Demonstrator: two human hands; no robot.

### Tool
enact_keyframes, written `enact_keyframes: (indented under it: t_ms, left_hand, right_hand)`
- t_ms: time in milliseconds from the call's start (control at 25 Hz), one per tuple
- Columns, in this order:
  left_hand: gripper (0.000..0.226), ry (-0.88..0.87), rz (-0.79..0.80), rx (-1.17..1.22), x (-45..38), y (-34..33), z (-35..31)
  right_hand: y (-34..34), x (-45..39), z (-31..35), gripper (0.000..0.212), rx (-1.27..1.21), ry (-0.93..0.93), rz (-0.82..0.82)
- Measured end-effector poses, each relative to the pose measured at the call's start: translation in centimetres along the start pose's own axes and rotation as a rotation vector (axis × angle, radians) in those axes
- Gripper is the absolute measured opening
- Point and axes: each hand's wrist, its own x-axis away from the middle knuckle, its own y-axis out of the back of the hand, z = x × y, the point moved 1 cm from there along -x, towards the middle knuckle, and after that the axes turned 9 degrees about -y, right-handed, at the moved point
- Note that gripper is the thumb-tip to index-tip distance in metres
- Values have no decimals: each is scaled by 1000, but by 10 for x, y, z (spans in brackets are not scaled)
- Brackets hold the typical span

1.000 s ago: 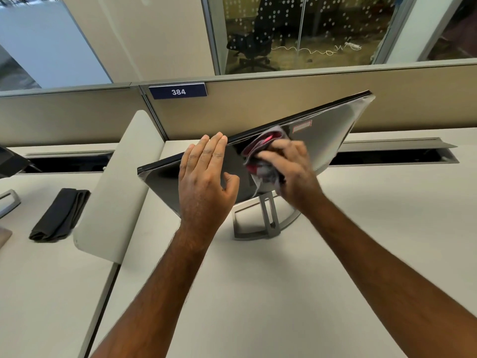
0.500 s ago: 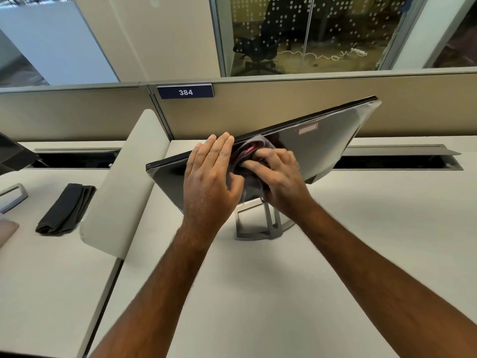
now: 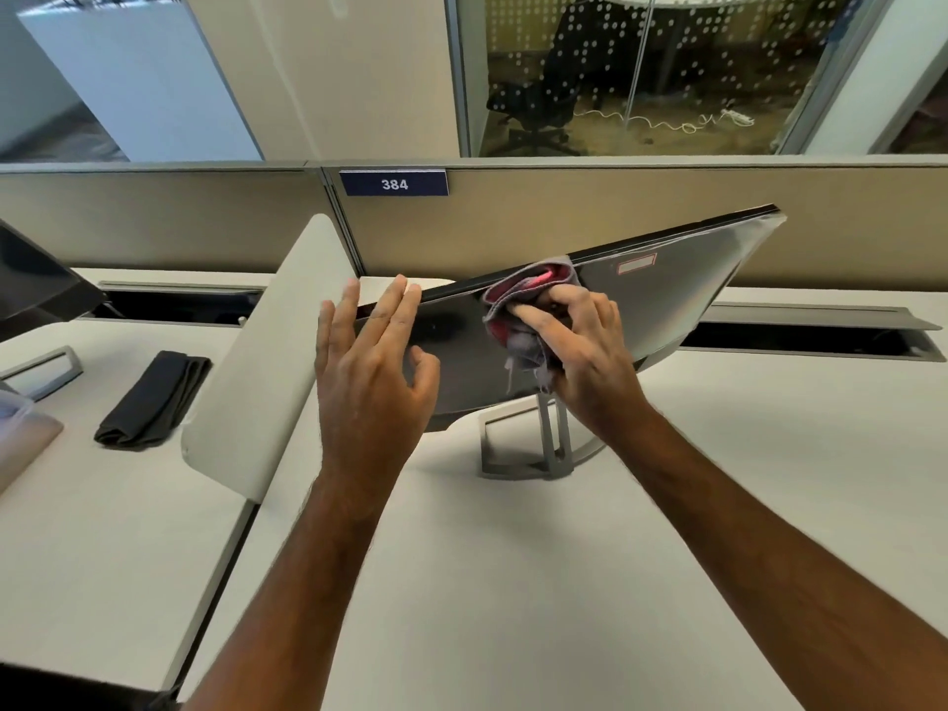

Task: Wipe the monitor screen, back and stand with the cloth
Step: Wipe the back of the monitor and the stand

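Note:
The monitor (image 3: 682, 289) stands on the white desk with its grey back turned toward me and its top edge slanting up to the right. Its grey stand (image 3: 518, 443) shows beneath the panel. My right hand (image 3: 585, 351) grips a bunched grey and pink cloth (image 3: 523, 300) and presses it against the monitor's back, just below the top edge. My left hand (image 3: 374, 366) is to the left of the cloth, fingers straight, fingertips at the monitor's top edge. The screen side is hidden from me.
A curved white divider panel (image 3: 267, 361) separates this desk from the left one, where a folded black cloth (image 3: 154, 397) lies. A beige partition (image 3: 615, 223) with a "384" label runs behind. Cable slots (image 3: 821, 336) open along the desk's back edge.
My right hand has moved the cloth rightward along the monitor's back after sweeping left. My left hand has loosened, its fingers now straighter at the top edge.

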Motion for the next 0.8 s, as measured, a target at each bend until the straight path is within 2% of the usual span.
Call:
enact_keyframes:
  t_ms: [160,320,560,680,800]
  left_hand:
    - [59,36,16,7,1,-1,1]
    - [60,25,35,6,0,-1,10]
    - [61,91,-48,98,15,3,27]
    - [60,101,-66,128,17,2,24]
    - [62,105,-39,141,16,4,26]
  right_hand:
    - [-14,0,24,52,17,112,51]
    - [-18,13,11,54,95,179,154]
    - [0,-7,3,52,55,25,17]
    - [-7,-14,34,48,-6,55,-18]
    - [-23,-8,62,45,-6,132,50]
